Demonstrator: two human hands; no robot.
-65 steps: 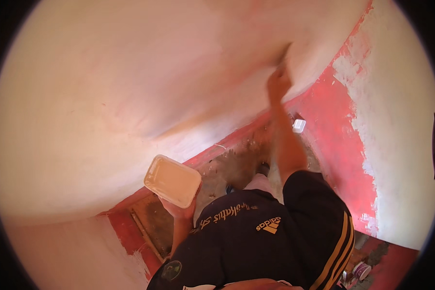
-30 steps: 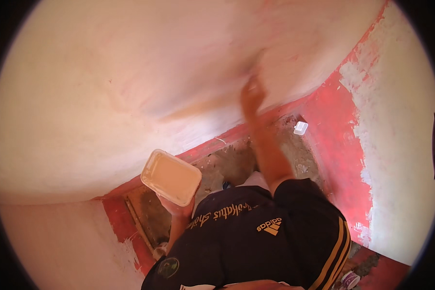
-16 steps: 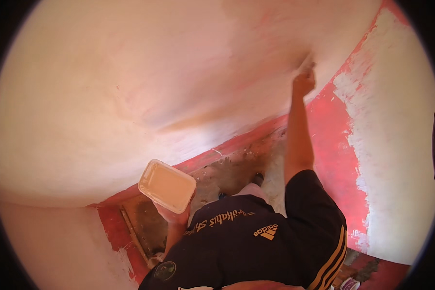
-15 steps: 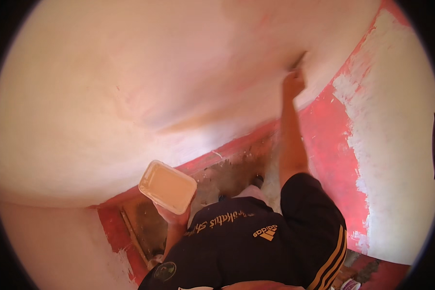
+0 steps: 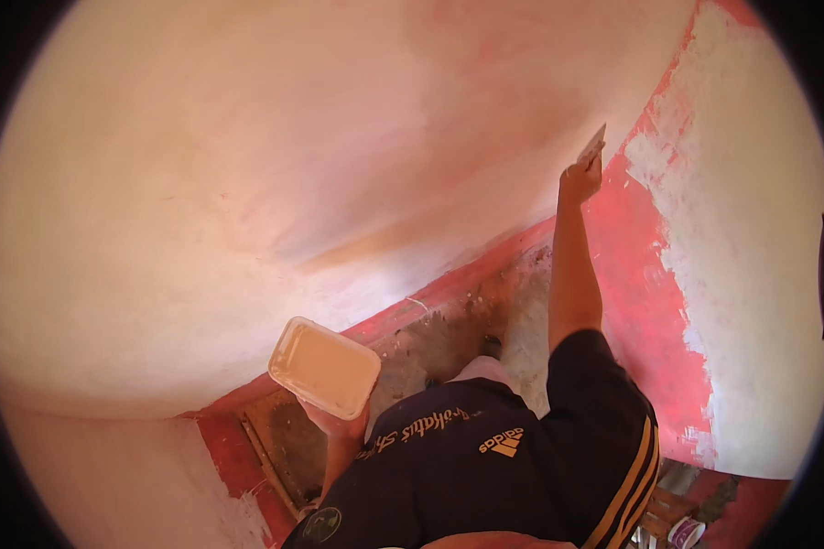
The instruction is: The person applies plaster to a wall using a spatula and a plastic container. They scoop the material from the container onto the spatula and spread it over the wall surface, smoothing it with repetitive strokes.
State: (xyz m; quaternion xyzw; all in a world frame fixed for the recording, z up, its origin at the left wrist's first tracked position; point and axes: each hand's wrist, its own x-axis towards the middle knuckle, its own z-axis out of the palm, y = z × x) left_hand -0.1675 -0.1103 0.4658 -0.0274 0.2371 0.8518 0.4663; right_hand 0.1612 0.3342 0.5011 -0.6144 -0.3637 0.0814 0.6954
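My left hand (image 5: pixel 339 419) grips a rectangular translucent tub (image 5: pixel 324 366) of pale, creamy material from beneath, held low left of my dark shirt. My right arm stretches up to the wall (image 5: pixel 366 146), where my right hand (image 5: pixel 580 181) is closed on a thin, flat spreading tool (image 5: pixel 595 142), its blade at or near the surface beside the corner. The wall is off-white with pinkish and tan smudges.
The adjoining wall (image 5: pixel 742 238) is red with ragged white coating. A red strip (image 5: pixel 384 320) runs along the base above a stained floor (image 5: pixel 522 320). A long batten (image 5: pixel 265 448) lies at lower left; a white-and-purple bucket (image 5: pixel 685 532) and wooden pieces (image 5: pixel 673 508) sit at lower right.
My right hand has swept back and forth along the wall and now sits farther right and slightly lower, nearer the corner. My left hand still holds the tub in much the same place.
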